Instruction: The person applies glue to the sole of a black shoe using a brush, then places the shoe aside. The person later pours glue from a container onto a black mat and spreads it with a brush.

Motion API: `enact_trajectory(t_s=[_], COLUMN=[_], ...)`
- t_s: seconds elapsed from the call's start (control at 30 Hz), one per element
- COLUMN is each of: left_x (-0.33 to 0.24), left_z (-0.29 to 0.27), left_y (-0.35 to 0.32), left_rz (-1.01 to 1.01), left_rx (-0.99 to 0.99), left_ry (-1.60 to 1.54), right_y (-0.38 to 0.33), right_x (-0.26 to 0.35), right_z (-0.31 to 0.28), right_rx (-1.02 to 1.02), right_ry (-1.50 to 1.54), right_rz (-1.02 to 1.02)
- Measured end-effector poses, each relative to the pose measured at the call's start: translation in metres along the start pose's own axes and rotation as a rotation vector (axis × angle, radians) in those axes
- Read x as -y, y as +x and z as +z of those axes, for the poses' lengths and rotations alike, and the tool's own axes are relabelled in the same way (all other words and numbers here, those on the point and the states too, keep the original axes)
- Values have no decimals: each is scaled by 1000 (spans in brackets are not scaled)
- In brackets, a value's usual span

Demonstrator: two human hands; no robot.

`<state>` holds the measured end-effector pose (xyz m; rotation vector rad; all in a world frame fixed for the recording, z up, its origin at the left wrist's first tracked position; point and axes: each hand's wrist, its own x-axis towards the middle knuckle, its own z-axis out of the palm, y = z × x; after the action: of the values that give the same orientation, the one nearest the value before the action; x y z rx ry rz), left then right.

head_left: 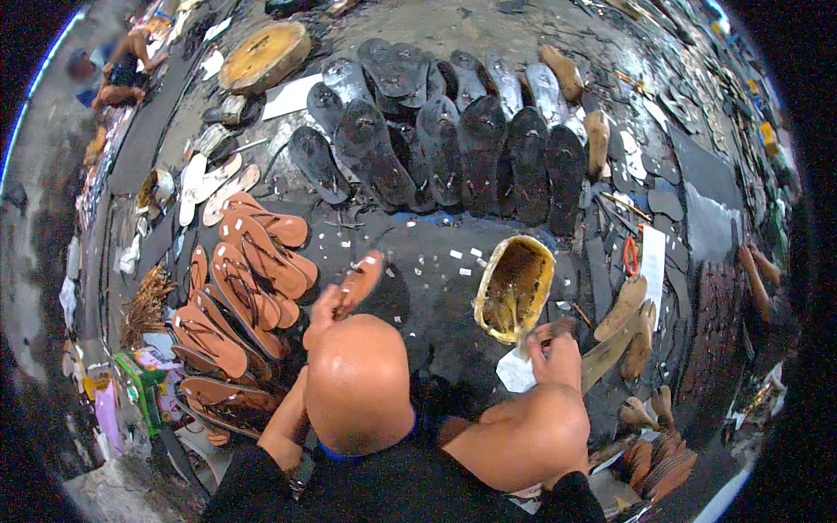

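My left hand [323, 315], partly hidden behind my raised knee, is closed on a tan sandal [358, 281]. The sandal is tilted and its far end is blurred. My right hand [556, 356] is closed on a small dark object [555, 329] whose kind is too blurred to make out. That hand is by the near rim of a yellowish container [480, 301] with dark and yellow residue inside. A white sheet [516, 372] lies just left of the right hand. Several finished-looking tan thong sandals [253, 253] are heaped to my left.
Rows of black soles [436, 131] stretch across the far side. A round wooden block [264, 57] stands at the far left. Wooden shoe lasts [622, 307] and a red-handled tool [630, 256] lie to the right. One person sits far left; another person's arms [761, 281] show at far right.
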<state>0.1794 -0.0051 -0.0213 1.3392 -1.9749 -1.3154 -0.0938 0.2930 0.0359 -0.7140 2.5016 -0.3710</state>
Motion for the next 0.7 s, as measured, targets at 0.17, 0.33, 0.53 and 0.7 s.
enact_trajectory(t_s=[0.17, 0.33, 0.53, 0.7], left_x=[30, 33, -46, -112], left_z=[37, 54, 77, 86], left_y=[4, 50, 92, 114], left_rz=[509, 495, -180, -391], left_rx=[351, 538, 640, 733], left_ry=[710, 757, -720, -1200], right_y=[3, 7, 61, 80], right_x=[-17, -2, 102, 174], right_z=[-34, -71, -78, -47], right_rx=[573, 92, -188, -491], right_ry=[171, 1514, 1094, 783], right_rz=[15, -1, -345, -874])
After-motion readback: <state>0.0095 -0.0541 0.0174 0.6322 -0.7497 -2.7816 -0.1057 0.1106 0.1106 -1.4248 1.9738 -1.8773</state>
